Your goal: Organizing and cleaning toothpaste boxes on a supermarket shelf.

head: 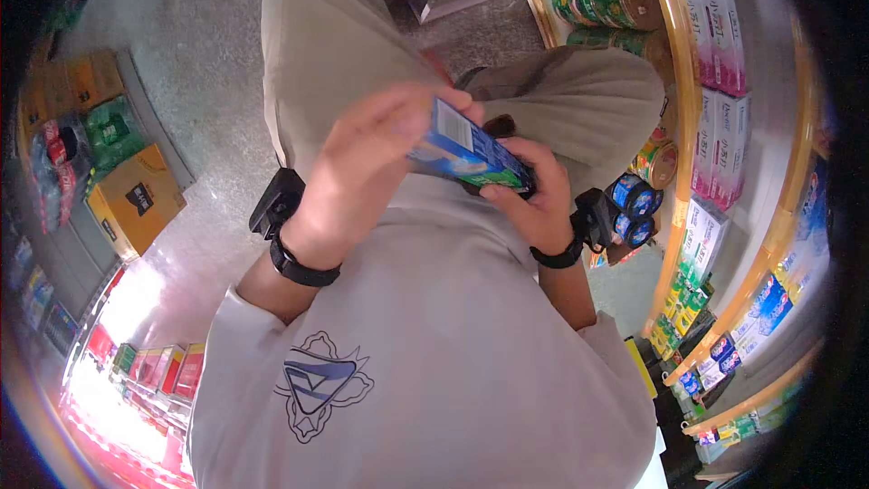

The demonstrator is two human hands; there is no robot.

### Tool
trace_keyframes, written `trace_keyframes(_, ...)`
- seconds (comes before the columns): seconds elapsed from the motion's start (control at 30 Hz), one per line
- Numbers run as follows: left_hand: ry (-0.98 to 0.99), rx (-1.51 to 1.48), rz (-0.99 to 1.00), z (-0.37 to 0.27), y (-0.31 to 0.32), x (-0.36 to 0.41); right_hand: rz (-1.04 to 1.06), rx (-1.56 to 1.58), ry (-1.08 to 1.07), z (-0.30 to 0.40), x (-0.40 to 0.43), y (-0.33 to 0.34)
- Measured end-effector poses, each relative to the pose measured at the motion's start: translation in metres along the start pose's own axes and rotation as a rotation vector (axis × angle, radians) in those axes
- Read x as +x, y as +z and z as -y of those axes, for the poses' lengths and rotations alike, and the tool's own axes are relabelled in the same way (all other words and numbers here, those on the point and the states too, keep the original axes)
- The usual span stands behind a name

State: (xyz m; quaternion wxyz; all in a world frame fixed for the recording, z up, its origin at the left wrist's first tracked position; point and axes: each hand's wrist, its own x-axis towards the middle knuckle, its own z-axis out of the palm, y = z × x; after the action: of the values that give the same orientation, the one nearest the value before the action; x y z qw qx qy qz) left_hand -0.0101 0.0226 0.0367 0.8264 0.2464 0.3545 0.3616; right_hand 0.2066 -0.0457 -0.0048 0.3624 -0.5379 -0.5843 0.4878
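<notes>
A blue and green printed carton (475, 153), with a barcode panel on one face, is tilted above my lap. My right hand (540, 183) grips its lower right end, with the thumb on the near side. At the carton's other end is my left hand (380, 142), blurred, its fingers curving around behind the upper edge. How firmly those fingers hold the carton is not visible. Both wrists wear black straps with small dark devices. Below the hands are my bent legs in khaki trousers (326, 54).
To the right, curved-looking shelves (679, 115) hold rows of white and pink cartons (719, 142). Green canisters (604, 3) lie on a lower shelf, and blue-lidded tubs (635, 210) stand near my right wrist. A yellow cardboard box (139, 200) sits at the left, beside the grey floor (204, 122).
</notes>
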Motion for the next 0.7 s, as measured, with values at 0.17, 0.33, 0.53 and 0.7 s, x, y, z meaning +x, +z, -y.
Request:
trace_keyframes(0.17,-0.019,0.172,-0.003,-0.002,0.003,-0.005,0.019,-0.009,0.037,-0.001,-0.004,-0.004)
trace_keyframes(0.33,-0.006,-0.02,0.035,0.002,0.007,-0.005,0.033,0.191,0.087,-0.003,-0.009,0.004)
trace_keyframes(0.53,0.269,0.002,0.12,0.022,0.009,-0.012,0.048,0.264,0.137,-0.003,-0.007,0.008)
trace_keyframes(0.7,0.186,0.153,0.057,0.024,0.01,-0.017,0.093,0.188,-0.021,-0.004,0.004,0.012)
